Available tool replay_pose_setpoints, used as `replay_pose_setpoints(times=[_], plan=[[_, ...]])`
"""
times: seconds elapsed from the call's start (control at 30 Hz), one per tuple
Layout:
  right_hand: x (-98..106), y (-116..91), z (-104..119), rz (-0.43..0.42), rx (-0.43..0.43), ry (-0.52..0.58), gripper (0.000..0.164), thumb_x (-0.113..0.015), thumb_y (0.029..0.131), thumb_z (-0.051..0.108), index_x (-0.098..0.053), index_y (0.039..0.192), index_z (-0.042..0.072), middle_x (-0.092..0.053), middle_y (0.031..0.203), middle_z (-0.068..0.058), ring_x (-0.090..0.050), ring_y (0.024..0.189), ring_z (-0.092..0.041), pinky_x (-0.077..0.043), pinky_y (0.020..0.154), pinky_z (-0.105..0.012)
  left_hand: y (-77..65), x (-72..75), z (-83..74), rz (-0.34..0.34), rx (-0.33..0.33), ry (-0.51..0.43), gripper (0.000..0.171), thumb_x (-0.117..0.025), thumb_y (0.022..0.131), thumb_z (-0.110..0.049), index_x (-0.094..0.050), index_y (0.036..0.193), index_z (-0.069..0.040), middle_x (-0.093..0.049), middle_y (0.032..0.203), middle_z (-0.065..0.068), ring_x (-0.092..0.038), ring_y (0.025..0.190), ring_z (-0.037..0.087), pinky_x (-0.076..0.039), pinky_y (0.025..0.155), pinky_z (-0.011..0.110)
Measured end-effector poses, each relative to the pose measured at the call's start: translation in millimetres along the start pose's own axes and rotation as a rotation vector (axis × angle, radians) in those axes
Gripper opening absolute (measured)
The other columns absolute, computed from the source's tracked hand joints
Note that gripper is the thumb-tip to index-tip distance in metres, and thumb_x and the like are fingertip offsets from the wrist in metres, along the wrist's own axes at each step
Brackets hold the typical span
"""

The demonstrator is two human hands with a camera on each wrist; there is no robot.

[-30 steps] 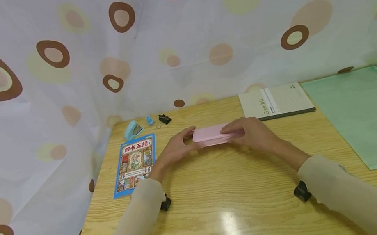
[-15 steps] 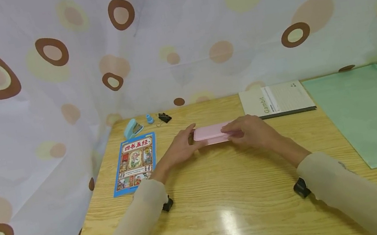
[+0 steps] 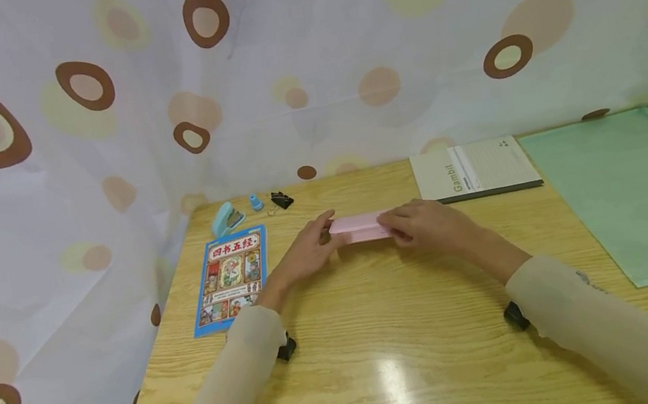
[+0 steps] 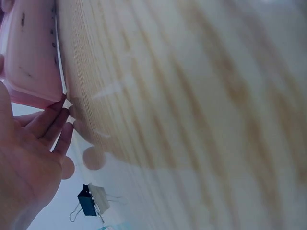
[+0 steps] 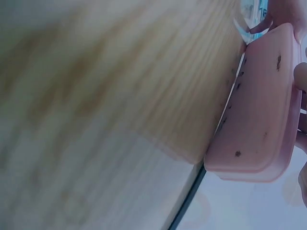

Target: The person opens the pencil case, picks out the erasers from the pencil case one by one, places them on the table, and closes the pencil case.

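Note:
A long pink pencil case (image 3: 358, 223) is held between both hands over the far middle of the wooden table. My left hand (image 3: 305, 252) grips its left end, thumb at the front and fingers behind. Around the right end, my right hand (image 3: 436, 226) pinches with thumb and fingers near the lid's front edge. The left wrist view shows the pink case (image 4: 36, 52) with left fingertips at its lower corner. Small dark marks dot the case's side (image 5: 254, 110) in the right wrist view. Its inside is hidden.
A blue-bordered booklet (image 3: 232, 279) lies left, with a light blue stapler (image 3: 227, 218), a small blue object (image 3: 256, 202) and a black binder clip (image 3: 281, 200) behind it. At the back right are a Gambit notebook (image 3: 476, 169) and a green mat (image 3: 639, 199).
The pencil case has tilted slightly, showing less of its top and more of its front. My right fingers have shifted and closed in at its front edge. The left hand keeps its grip.

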State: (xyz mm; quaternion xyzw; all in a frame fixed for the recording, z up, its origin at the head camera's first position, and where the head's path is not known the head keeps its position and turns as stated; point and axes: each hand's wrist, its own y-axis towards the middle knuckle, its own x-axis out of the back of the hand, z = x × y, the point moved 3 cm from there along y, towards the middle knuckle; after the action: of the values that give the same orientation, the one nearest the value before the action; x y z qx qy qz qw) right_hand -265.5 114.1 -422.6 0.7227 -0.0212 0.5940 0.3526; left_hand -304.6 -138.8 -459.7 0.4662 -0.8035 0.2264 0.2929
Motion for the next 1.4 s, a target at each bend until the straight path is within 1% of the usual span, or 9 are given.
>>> replay_pose_setpoints(times=[0.23,0.33,0.53,0.67,0.87,0.93,1.0,1.2,1.4], plan=[[5.6,-1.2,0.9,0.108,0.015,-0.036,0.042,-0.078,0.092,0.008,-0.068,0.131,-0.003,-0.072,0.125,-0.018,-0.072,0.109,-0.035,-0.060,0.089,-0.046,-0.8,3.5,0.1,0.000,-0.010,0.014,0.081,-0.059,0.105,-0.047,-0.023,0.166,-0.007,-0.042,0.158,0.019,-0.048,0.143,0.032,-0.038,0.119,0.049],[7.9,-0.5,3.4,0.150,0.043,-0.078,0.043,-0.075,0.094,0.006,-0.064,0.134,-0.005,-0.070,0.128,-0.020,-0.071,0.111,-0.036,-0.060,0.089,-0.046,-1.6,4.8,1.1,-0.006,-0.006,0.013,0.079,-0.056,0.106,-0.048,-0.024,0.166,-0.009,-0.043,0.159,0.018,-0.048,0.142,0.034,-0.038,0.119,0.050],[13.6,5.8,11.2,0.205,0.100,-0.169,0.041,-0.071,0.096,-0.001,-0.059,0.135,-0.007,-0.068,0.129,-0.022,-0.071,0.111,-0.035,-0.061,0.089,-0.043,-3.3,5.0,6.3,-0.031,0.018,-0.053,0.076,-0.050,0.107,-0.053,-0.024,0.166,-0.013,-0.042,0.162,0.015,-0.047,0.143,0.035,-0.038,0.119,0.053],[13.7,4.4,10.8,0.144,0.110,-0.171,0.042,-0.076,0.093,0.004,-0.062,0.132,-0.007,-0.070,0.125,-0.021,-0.073,0.107,-0.034,-0.061,0.086,-0.042,-4.0,4.7,6.4,-0.026,0.016,-0.082,0.081,-0.052,0.105,-0.057,-0.023,0.167,-0.014,-0.042,0.162,0.014,-0.045,0.145,0.036,-0.037,0.119,0.054],[8.2,-3.1,-0.3,-0.086,0.108,-0.046,0.045,-0.085,0.081,0.002,-0.071,0.123,-0.005,-0.075,0.113,-0.017,-0.075,0.096,-0.031,-0.063,0.076,-0.040,-6.2,6.2,6.5,-0.001,0.031,-0.091,0.086,-0.057,0.102,-0.058,-0.022,0.167,-0.015,-0.042,0.162,0.012,-0.044,0.147,0.033,-0.037,0.119,0.053],[7.4,-5.7,-5.0,-0.135,0.073,0.030,0.042,-0.085,0.079,0.000,-0.074,0.120,-0.004,-0.076,0.110,-0.016,-0.075,0.094,-0.031,-0.063,0.074,-0.041,-6.0,6.6,6.0,0.006,0.027,-0.075,0.087,-0.059,0.102,-0.058,-0.022,0.167,-0.015,-0.042,0.162,0.011,-0.044,0.146,0.032,-0.037,0.119,0.052],[6.6,-8.1,-10.3,-0.149,0.004,0.116,0.039,-0.084,0.080,0.000,-0.076,0.118,-0.003,-0.077,0.109,-0.015,-0.075,0.093,-0.031,-0.063,0.074,-0.043,-5.4,7.1,4.8,0.012,0.014,-0.050,0.089,-0.062,0.100,-0.057,-0.022,0.167,-0.014,-0.043,0.162,0.011,-0.045,0.146,0.031,-0.036,0.120,0.052],[5.5,-13.0,-21.3,-0.099,-0.243,0.302,0.031,-0.081,0.090,0.007,-0.077,0.120,0.000,-0.077,0.113,-0.016,-0.075,0.101,-0.032,-0.062,0.081,-0.046,-5.7,6.3,4.0,0.027,-0.007,0.027,0.097,-0.069,0.095,-0.058,-0.023,0.167,-0.014,-0.047,0.159,0.011,-0.046,0.146,0.029,-0.034,0.121,0.050],[4.9,-12.7,-32.1,-0.100,-0.486,0.416,0.025,-0.079,0.094,0.019,-0.079,0.116,0.007,-0.078,0.113,-0.012,-0.075,0.102,-0.029,-0.061,0.085,-0.048,-6.0,4.1,5.1,0.032,-0.048,0.031,0.097,-0.073,0.093,-0.056,-0.025,0.166,-0.013,-0.054,0.154,0.007,-0.050,0.142,0.025,-0.034,0.122,0.047]])
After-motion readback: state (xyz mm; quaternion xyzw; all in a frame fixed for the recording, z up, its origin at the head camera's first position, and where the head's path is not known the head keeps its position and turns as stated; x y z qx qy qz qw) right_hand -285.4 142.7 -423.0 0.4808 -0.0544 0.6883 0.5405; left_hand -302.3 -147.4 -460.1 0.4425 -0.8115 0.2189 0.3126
